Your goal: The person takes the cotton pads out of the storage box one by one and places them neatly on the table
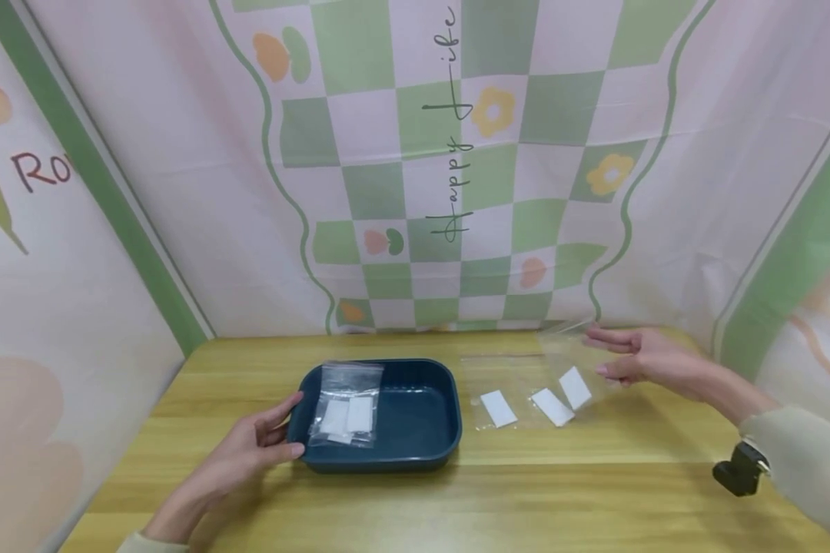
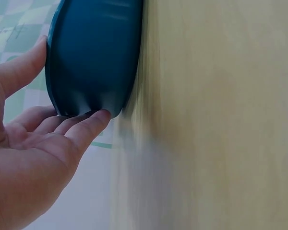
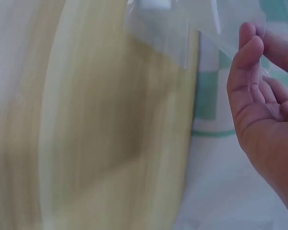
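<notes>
A dark blue tray (image 1: pixel 415 459) stands on the wooden table, with clear zip bags (image 1: pixel 353 376) holding white pieces in its left part. My left hand (image 1: pixel 245 449) grips the tray's left end, thumb at the near corner and fingers at the side; the left wrist view shows this hand (image 2: pixel 48 139) against the tray (image 2: pixel 93 52). To the right, my right hand (image 1: pixel 653 361) pinches the edge of a clear bag (image 1: pixel 576 389) with a white piece inside, lifted at a tilt. The right wrist view shows the right hand (image 3: pixel 266 100) pinching the clear plastic (image 3: pixel 221 21).
Between the tray and the right hand, clear bags with white pieces (image 1: pixel 499 408) (image 1: pixel 552 407) lie on the table (image 1: pixel 456 507). A patterned cloth (image 1: pixel 429 177) hangs behind the table's back edge. A small black device (image 1: pixel 740 468) is at the right wrist.
</notes>
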Action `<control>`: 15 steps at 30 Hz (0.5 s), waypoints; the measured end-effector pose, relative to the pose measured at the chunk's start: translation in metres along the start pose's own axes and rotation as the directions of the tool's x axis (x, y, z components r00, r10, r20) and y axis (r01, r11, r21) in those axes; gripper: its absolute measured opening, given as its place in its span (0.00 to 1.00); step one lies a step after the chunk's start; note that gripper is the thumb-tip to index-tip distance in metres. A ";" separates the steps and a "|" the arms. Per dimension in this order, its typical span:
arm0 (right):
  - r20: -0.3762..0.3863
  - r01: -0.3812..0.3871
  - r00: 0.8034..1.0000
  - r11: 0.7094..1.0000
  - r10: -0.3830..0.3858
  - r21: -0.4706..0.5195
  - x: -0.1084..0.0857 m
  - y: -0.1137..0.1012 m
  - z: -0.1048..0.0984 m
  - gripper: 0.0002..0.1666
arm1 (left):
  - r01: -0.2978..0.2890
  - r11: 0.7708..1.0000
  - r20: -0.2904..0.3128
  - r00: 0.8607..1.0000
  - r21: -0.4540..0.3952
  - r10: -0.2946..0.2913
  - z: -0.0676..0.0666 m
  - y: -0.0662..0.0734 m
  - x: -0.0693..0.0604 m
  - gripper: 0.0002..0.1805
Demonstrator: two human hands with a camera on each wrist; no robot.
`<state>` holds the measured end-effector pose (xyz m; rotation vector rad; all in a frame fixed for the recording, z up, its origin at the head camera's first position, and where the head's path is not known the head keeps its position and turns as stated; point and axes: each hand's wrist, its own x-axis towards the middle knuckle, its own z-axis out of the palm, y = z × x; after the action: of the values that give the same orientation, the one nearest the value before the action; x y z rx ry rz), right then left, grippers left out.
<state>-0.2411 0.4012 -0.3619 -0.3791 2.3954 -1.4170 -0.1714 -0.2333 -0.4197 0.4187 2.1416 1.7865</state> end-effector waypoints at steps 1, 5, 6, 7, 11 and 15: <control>0.004 0.001 1.000 1.000 -0.001 0.003 -0.001 0.005 -0.002 0.49 | 0.001 1.000 0.002 1.000 -0.004 -0.001 0.000 0.000 0.000 0.48; 0.004 -0.005 1.000 1.000 0.005 0.003 -0.003 0.024 -0.008 0.49 | 0.001 1.000 0.011 1.000 -0.018 -0.001 -0.001 -0.001 0.001 0.48; 0.007 -0.007 1.000 1.000 0.007 0.005 -0.003 0.029 -0.010 0.49 | 0.001 1.000 0.012 1.000 -0.020 -0.001 -0.001 -0.001 0.001 0.48; 0.010 -0.010 1.000 1.000 0.010 0.011 -0.004 0.033 -0.011 0.49 | 0.001 1.000 0.012 1.000 -0.021 -0.001 -0.001 -0.001 0.001 0.48; 0.039 0.007 0.999 1.000 -0.007 0.004 -0.005 0.045 -0.015 0.49 | -0.005 1.000 0.015 1.000 -0.021 0.006 -0.002 -0.002 0.001 0.48; 0.033 0.016 0.999 0.997 -0.014 -0.077 -0.006 0.050 -0.018 0.49 | -0.009 1.000 0.017 1.000 -0.014 0.009 -0.003 -0.002 0.001 0.47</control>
<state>-0.2460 0.4413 -0.3973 -0.4367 2.4317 -1.3175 -0.1735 -0.2357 -0.4215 0.4395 2.1174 1.7951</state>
